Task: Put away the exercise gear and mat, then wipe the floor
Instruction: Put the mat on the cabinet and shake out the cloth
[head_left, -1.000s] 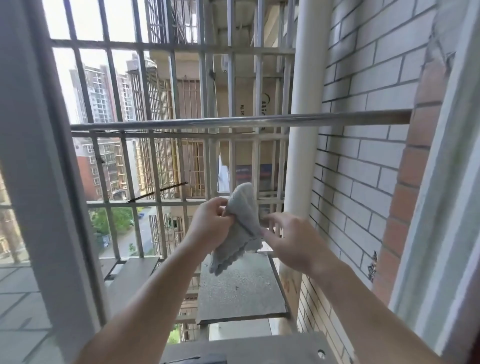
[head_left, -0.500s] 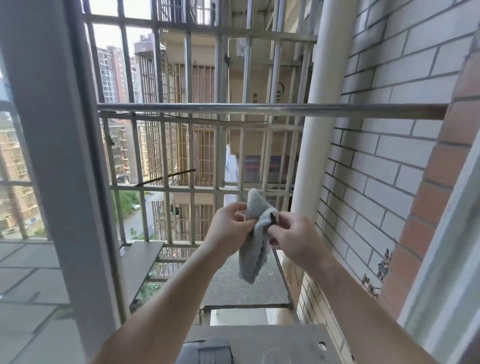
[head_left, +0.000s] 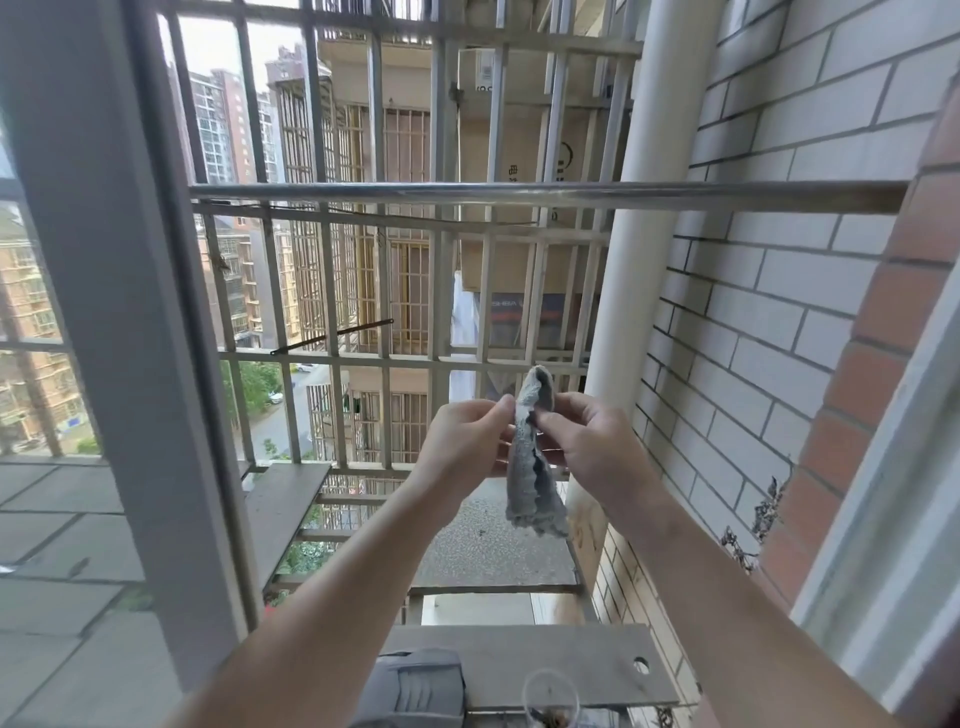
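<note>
A small grey cloth (head_left: 532, 467) hangs bunched and narrow between my two hands, held out through an open window. My left hand (head_left: 460, 441) pinches its upper left edge. My right hand (head_left: 587, 441) pinches the upper right edge, fingertips almost touching the left ones. The cloth's lower end dangles free above a speckled stone ledge (head_left: 488, 545). No mat or exercise gear is in sight.
A shiny metal rail (head_left: 519, 193) crosses above my hands, with a barred window grille (head_left: 384, 358) behind it. A white pipe (head_left: 628, 260) and brick wall (head_left: 779, 291) stand to the right. A window frame post (head_left: 119, 312) rises at left. A grey object (head_left: 415, 686) lies on the sill.
My right hand has closed in and taken hold of the cloth beside my left hand. The cloth has gone from loosely draped to a narrow bunch. My view has tilted down slightly.
</note>
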